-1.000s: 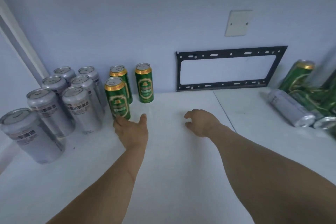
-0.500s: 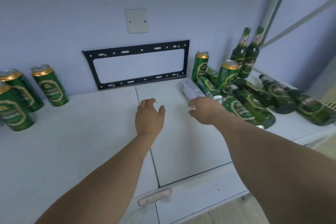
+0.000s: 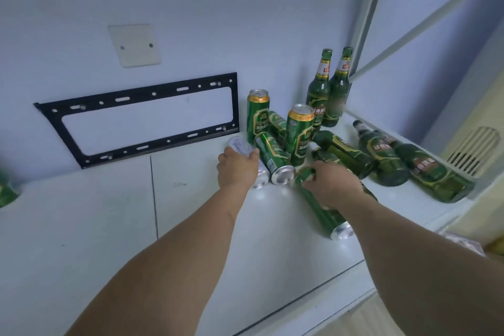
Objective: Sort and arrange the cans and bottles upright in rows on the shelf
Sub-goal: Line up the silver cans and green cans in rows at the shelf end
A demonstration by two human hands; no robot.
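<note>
Reaching into the heap on the shelf (image 3: pixel 191 226), the left hand (image 3: pixel 237 169) wraps its fingers round a toppled silver can (image 3: pixel 242 148); the right hand (image 3: pixel 331 185) curls over a lying green can (image 3: pixel 321 213). Only two bottles (image 3: pixel 330 90) and two cans (image 3: pixel 298 131) stand here, so I'd say most sorting remains.

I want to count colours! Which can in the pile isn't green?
The silver aluminium can lying on its side under the left hand. Every other can in that pile is green with a gold band.
</note>
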